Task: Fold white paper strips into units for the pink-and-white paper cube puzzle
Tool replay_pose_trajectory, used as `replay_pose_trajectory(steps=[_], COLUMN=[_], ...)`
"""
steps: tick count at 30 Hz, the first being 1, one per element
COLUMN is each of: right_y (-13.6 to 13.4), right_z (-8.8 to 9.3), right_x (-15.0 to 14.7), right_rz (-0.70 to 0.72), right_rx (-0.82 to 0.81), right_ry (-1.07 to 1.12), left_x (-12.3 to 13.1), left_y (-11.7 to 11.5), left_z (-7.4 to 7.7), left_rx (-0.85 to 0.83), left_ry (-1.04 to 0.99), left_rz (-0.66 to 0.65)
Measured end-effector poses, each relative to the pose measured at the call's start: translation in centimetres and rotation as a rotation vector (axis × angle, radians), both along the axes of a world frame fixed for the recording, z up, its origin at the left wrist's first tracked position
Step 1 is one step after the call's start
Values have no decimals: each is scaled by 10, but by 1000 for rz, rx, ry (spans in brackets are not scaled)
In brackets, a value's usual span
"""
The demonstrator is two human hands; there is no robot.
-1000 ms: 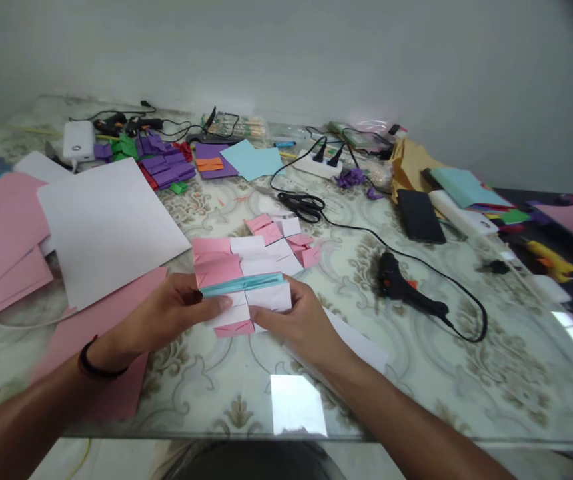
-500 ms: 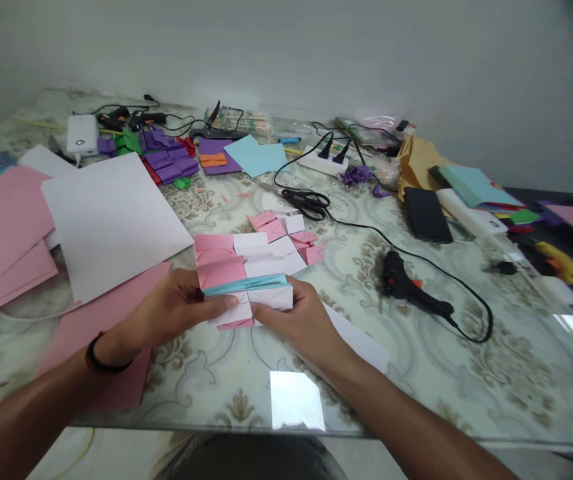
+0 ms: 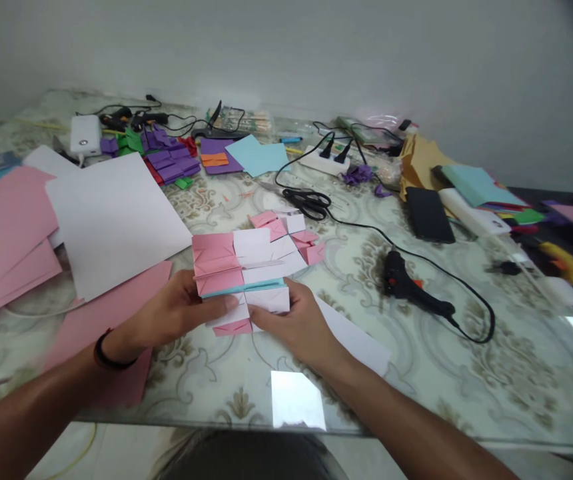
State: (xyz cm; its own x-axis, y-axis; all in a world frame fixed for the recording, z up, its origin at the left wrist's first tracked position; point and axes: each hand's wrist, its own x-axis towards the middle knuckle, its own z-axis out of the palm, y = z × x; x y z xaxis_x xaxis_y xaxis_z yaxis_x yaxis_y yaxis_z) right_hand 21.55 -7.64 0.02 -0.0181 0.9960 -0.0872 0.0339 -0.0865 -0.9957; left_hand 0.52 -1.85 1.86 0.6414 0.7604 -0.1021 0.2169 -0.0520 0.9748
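A pink, white and light-blue folded paper piece [image 3: 226, 277] is sitting in both hands near the centre of the frame, above the floral-patterned glossy tabletop [image 3: 201, 393]. The left hand [image 3: 179, 308] is pinching its left side, thumb lying across the front; the right hand [image 3: 299, 325] is gripping the right end, thumb pressing the lower white face close to the middle. Fingers behind the paper are hiding from view. Just beyond, a pink-and-white folded paper cluster [image 3: 309, 243] is resting, with black-handled metal scissors [image 3: 309, 201] lying above it in the frame. The piece is probably behaving as light and fairly soft, its creases springing and its edges crushing easily, so the layered sides are seemingly offering the safest hold, with gentle thumbs
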Motion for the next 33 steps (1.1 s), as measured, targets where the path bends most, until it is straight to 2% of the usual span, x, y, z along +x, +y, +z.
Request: replay_pose_trajectory(steps=[2,8,15,22,24,28,33], right_y=[-1,-3,-5,-4,-2,5,11], right_z=[2,7,4,6,4,-5,-9], right_x=[-2,-10,-9,0,3,8,9], right_rz=[2,-14,-1,244,218,56,56], right_rx=[13,38,-4,28,19,-100,-90], right_ry=[1,-26,-50,218,251,176,131], left_x=[2,4,-1,-2,-3,-3,-1], left_y=[0,-3,-4,1,3,4,4], left_z=[-1,-5,-4,-1,-2,-4,-1], left_rx=[-8,-7,71,-54,-108,-161,-102], left_ry=[-5,12,60,-40,-48,-38,32], left_rz=[4,144,146,137,113,40,91])
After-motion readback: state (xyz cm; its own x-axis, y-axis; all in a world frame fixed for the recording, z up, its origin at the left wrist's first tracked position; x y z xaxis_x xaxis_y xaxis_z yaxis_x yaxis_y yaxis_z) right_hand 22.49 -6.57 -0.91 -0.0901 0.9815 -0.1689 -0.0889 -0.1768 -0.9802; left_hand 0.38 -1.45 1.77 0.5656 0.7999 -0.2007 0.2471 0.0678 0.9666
